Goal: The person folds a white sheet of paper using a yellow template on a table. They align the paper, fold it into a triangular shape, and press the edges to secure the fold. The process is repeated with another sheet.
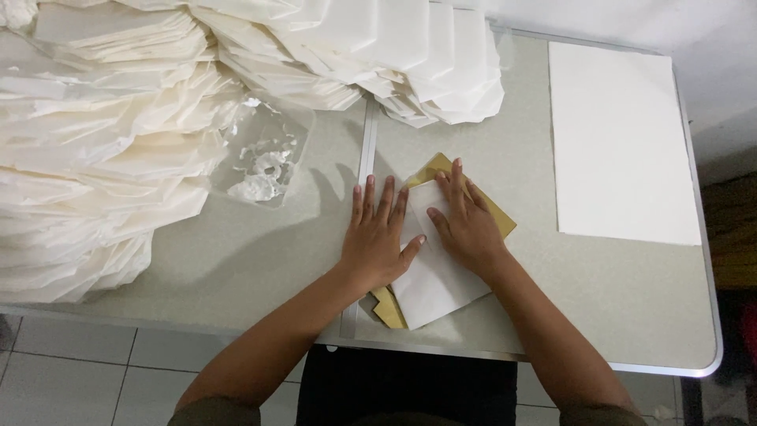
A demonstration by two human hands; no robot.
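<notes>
A white sheet of paper (436, 288) lies on a gold sheet (498, 219) near the table's front edge, with gold showing at the top and at the lower left corner. My left hand (378, 234) presses flat on the left part of the white sheet, fingers spread. On the sheet's upper right part rests my right hand (464, 218), palm down, fingers together and pointing away from me. Neither hand grips anything; both lie flat on the paper.
Large heaps of folded white paper (102, 142) cover the table's left and back. A clear plastic bag (264, 162) with white bits lies beside them. A stack of flat white sheets (619, 142) sits at the right. The grey table (631, 308) has a metal rim.
</notes>
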